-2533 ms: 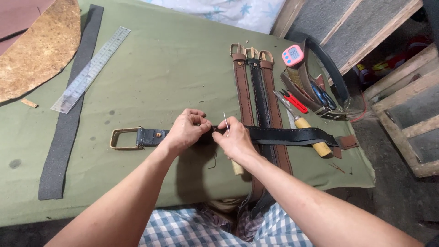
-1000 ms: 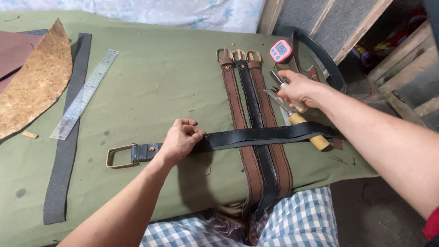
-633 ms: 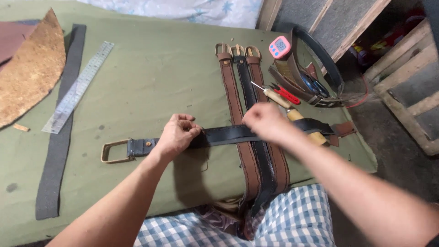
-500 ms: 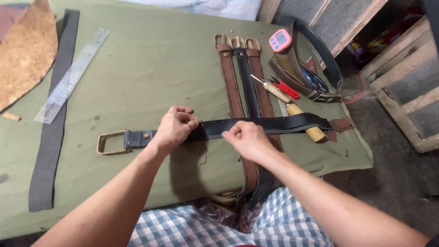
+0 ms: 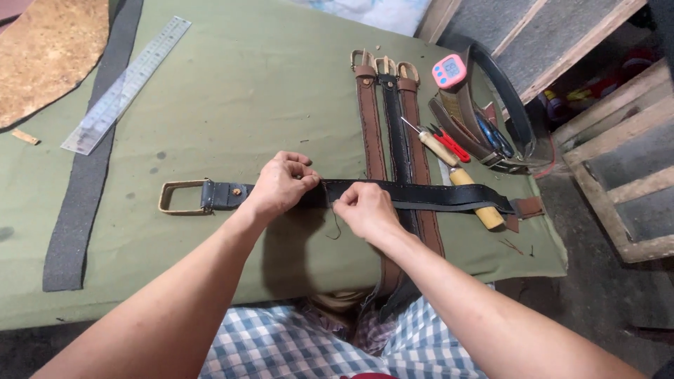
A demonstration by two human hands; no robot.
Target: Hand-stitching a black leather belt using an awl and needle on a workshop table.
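**Both hands pinching at the black belt**

My left hand is closed down on the black belt, fingers curled tight over the strap just right of its buckle end. My right hand sits just beside it, fingertips pinched narrow at the strap's near edge; a dark thread hangs in a loop below that pinch, though I cannot tell whether I actually hold it. The belt lies flat across the green cloth, its brass buckle off to my left and its far end crossing over three belts that run lengthwise away from me.

For anything that holds things, I see only a coiled dark strap at the far right, ringing a cluster of tools with blue and red handles; I cannot tell them apart. A pink timer rests at its top edge. A wooden-handled awl lies slanted beside the three belts, its handle passing under the black belt.

The cloth's right edge falls just past the belt's end, with wooden crates beyond. To my left there is open cloth, bounded by a long grey strip, a steel ruler and a cork-coloured sheet.
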